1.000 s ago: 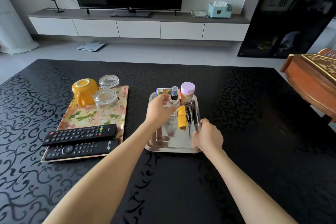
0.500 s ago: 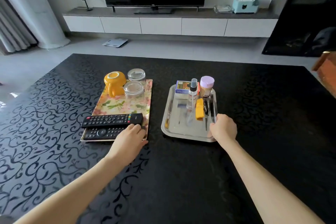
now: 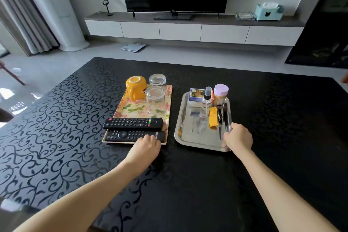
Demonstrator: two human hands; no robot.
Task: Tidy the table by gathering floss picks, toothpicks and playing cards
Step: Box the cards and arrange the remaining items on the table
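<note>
A steel tray (image 3: 184, 133) sits right of centre on the black table. At its far end stand a playing-card box (image 3: 195, 95), a clear spray bottle (image 3: 206, 103) and a toothpick jar with a purple lid (image 3: 220, 94). A yellow case (image 3: 213, 117) and dark small items (image 3: 222, 117) lie beside them. My right hand (image 3: 238, 138) grips the tray's near right rim. My left hand (image 3: 146, 148) rests at the near edge of the floral tray (image 3: 131, 108), its fingertips touching the nearer remote (image 3: 130, 135).
The floral tray also carries a second remote (image 3: 132, 123), an upturned yellow mug (image 3: 136, 86) and two upturned glasses (image 3: 155, 97). Patterned black table (image 3: 188, 184) spreads all round. A TV unit stands across the floor behind.
My left hand has left the steel tray and come down to the near edge of the floral tray by the remotes. My right hand has stayed on the steel tray's rim.
</note>
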